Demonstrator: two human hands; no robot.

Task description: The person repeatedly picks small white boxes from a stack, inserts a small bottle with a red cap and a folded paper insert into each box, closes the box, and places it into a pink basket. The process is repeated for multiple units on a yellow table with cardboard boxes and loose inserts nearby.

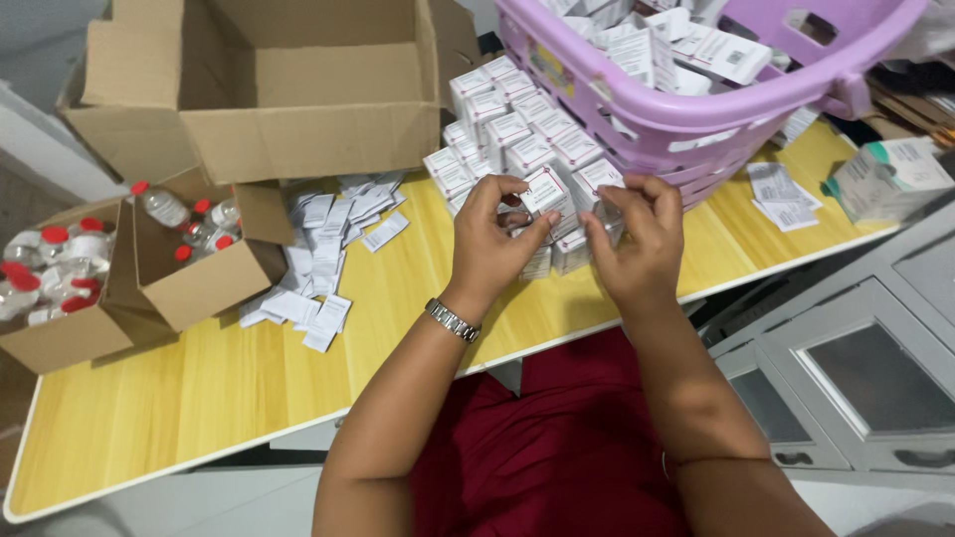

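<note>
My left hand pinches a small white carton at the near edge of a packed block of the same cartons on the yellow wooden table. A metal watch sits on that wrist. My right hand is right beside it, with its fingers curled on the neighbouring carton in the front row. Both hands touch the stack.
A purple plastic basket full of cartons stands behind the stack. Folded paper leaflets lie left of my hands. Two small cardboard boxes hold red-capped vials; a big open cardboard box is behind. A teal-white box sits far right.
</note>
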